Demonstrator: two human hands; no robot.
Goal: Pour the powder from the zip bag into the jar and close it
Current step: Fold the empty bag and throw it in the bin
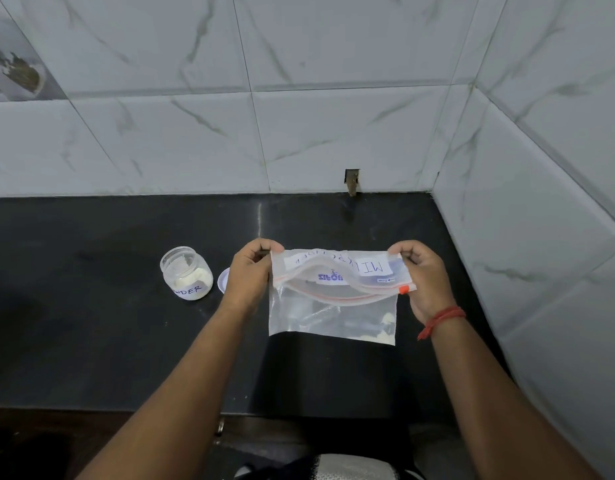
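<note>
The left hand point(248, 271) and right hand point(424, 276) hold the zip bag point(333, 306) up, fingers point(275, 247) pinched on its top corners, mouth gaping; the open jar point(185, 273) stands left of the left fingers; leftover powder in a bottom corner could spill onto the black surface point(91, 323) if tipped carelessly; marble-tiled walls point(333, 116) enclose the corner.

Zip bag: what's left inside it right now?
The zip bag looks nearly empty: a little white powder clings in its bottom right corner. The label and folded top cover the upper part, so any residue there can't be seen.
</note>
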